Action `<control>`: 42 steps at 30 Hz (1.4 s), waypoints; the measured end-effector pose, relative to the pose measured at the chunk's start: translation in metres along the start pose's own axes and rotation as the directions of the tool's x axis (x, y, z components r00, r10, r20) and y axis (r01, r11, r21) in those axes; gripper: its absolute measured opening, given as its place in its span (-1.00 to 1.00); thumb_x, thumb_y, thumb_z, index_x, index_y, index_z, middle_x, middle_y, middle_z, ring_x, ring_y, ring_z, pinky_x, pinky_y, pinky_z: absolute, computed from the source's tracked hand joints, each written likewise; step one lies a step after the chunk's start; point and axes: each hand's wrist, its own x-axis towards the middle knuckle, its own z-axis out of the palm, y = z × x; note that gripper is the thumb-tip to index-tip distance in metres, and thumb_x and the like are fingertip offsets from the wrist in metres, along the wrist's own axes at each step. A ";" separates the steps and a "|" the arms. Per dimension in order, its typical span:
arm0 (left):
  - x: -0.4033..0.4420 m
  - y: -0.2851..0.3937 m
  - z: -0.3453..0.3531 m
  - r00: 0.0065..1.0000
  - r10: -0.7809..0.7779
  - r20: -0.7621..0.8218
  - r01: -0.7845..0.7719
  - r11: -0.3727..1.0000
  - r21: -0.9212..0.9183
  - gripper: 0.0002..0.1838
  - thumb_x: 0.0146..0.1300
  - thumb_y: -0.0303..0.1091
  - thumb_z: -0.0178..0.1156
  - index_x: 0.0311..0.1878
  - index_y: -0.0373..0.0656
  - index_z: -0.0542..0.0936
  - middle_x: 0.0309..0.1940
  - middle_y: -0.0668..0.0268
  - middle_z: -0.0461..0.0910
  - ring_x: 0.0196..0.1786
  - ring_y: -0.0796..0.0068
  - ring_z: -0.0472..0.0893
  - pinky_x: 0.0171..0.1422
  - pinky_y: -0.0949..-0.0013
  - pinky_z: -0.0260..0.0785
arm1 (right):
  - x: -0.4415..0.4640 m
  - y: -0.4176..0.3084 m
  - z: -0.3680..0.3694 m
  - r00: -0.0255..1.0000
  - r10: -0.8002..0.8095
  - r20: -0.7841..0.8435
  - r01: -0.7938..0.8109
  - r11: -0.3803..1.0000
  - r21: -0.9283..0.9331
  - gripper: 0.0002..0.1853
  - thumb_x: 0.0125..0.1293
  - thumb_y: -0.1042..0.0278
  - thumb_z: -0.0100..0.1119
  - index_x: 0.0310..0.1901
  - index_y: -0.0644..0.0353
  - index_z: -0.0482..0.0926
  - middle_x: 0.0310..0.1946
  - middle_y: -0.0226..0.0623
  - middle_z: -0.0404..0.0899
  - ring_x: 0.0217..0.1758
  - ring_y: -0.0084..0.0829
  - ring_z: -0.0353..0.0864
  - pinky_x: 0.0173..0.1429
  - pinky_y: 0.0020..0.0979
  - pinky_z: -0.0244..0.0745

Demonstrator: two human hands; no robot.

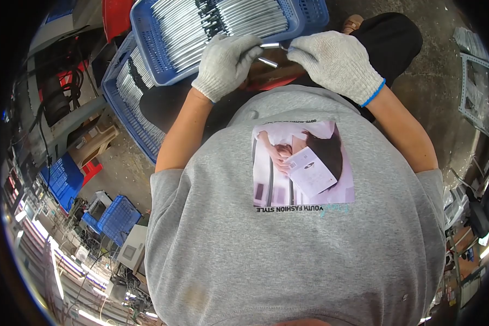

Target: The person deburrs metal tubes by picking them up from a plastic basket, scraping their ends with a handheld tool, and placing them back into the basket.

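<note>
My left hand (226, 64), in a white knitted glove, is closed around two short silver metal rods. One metal rod (270, 45) points toward my right hand, and the other metal rod (268, 62) slants down just below it. Across a small gap, my right hand (334, 62), gloved with a blue cuff edge, has its thumb and fingers pinched together. A small dark bit shows at its fingertips, too little to name. Beyond my left hand, a blue plastic basket (146, 41) holds many silver rods (182, 32) in rows, with black parts along the middle.
A second blue basket (112, 89) of similar rods lies partly under the first, at the left. My legs (388, 41) are around the work area. Blue crates (119, 217) and machinery stand at the lower left; a metal rack (478, 89) is at the right.
</note>
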 end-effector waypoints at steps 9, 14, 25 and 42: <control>0.001 0.003 -0.004 0.995 0.079 -0.057 -0.073 0.991 0.111 -0.92 0.32 -0.26 0.23 -0.24 0.02 0.66 -0.48 0.44 0.65 -0.47 0.36 0.53 -0.04 0.35 0.34 | 0.009 0.000 -0.005 0.998 0.066 -0.005 -0.066 0.998 0.018 -0.73 0.37 0.07 0.17 -0.15 -0.02 0.78 -0.29 -0.39 0.77 -0.34 -0.30 0.74 -0.25 -0.37 0.58; 0.000 0.004 0.000 0.993 0.090 -0.081 -0.083 0.993 0.085 -0.94 0.31 -0.28 0.24 -0.26 0.02 0.66 -0.48 0.43 0.65 -0.47 0.37 0.53 -0.04 0.35 0.34 | 0.006 0.003 0.002 0.998 0.058 0.018 -0.059 0.998 0.011 -0.70 0.40 0.05 0.14 -0.17 0.02 0.78 -0.28 -0.35 0.77 -0.36 -0.31 0.74 -0.23 -0.37 0.63; -0.001 0.000 -0.001 0.996 0.078 -0.053 -0.070 0.987 0.142 -0.95 0.30 -0.29 0.24 -0.23 0.02 0.65 -0.43 0.44 0.68 -0.41 0.39 0.57 -0.03 0.34 0.33 | 0.013 0.005 -0.002 0.999 0.034 0.012 -0.034 0.998 0.050 -0.66 0.41 0.02 0.11 -0.19 0.07 0.78 -0.27 -0.32 0.78 -0.38 -0.33 0.74 -0.21 -0.39 0.68; -0.019 -0.054 0.010 0.988 -0.060 -0.141 0.080 0.987 0.142 -0.84 0.38 -0.20 0.18 -0.12 -0.01 0.66 -0.31 0.38 0.69 -0.21 0.28 0.65 0.07 0.27 0.35 | 0.028 -0.007 0.020 0.982 0.172 0.076 -0.188 0.889 0.417 -0.69 0.35 0.21 0.21 -0.11 0.31 0.71 -0.26 -0.21 0.78 -0.31 -0.16 0.71 -0.19 -0.33 0.52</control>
